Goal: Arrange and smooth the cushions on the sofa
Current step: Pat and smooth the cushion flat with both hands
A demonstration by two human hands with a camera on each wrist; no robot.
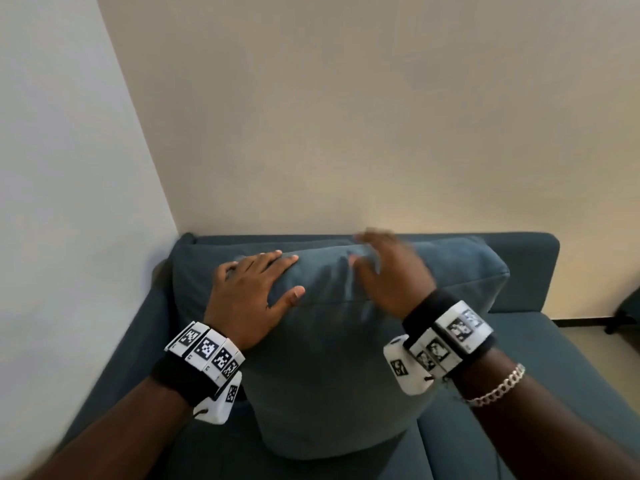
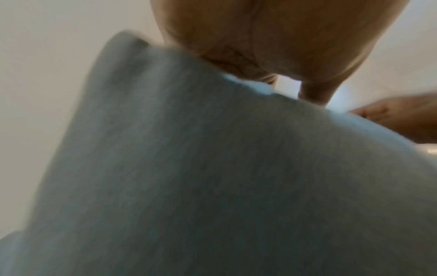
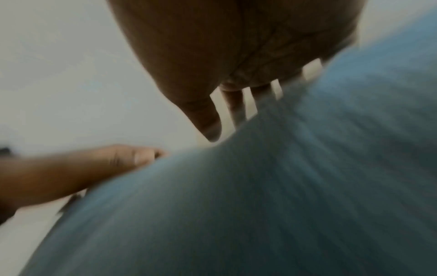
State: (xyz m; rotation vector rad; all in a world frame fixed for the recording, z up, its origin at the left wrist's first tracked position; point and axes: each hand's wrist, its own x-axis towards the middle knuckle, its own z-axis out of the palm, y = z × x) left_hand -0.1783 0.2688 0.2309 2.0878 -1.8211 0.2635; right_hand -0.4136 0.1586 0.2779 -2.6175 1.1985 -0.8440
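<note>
Our left hand point(image 1: 249, 292) lies flat with spread fingers on the big blue cushion point(image 1: 329, 358) in the sofa point(image 1: 540, 344) corner, our right hand point(image 1: 388, 271) is open and blurry above it, and a hard pat could tip it forward.

The right hand point(image 1: 388, 271) is smeared by motion in the head view, so its fingers cannot be told apart, nor whether they touch the cushion point(image 1: 339, 341). Both wrist views are soft: the cushion's weave point(image 2: 212, 168) is streaked, and each palm is cut off by the top edge. In the left wrist view the right hand point(image 2: 402, 119) is a blur at the right edge. The cushion hides the sofa's point(image 1: 519, 247) back left corner. A dark object point(image 1: 623, 313) on the floor is cut off at the right edge, unidentifiable.
</note>
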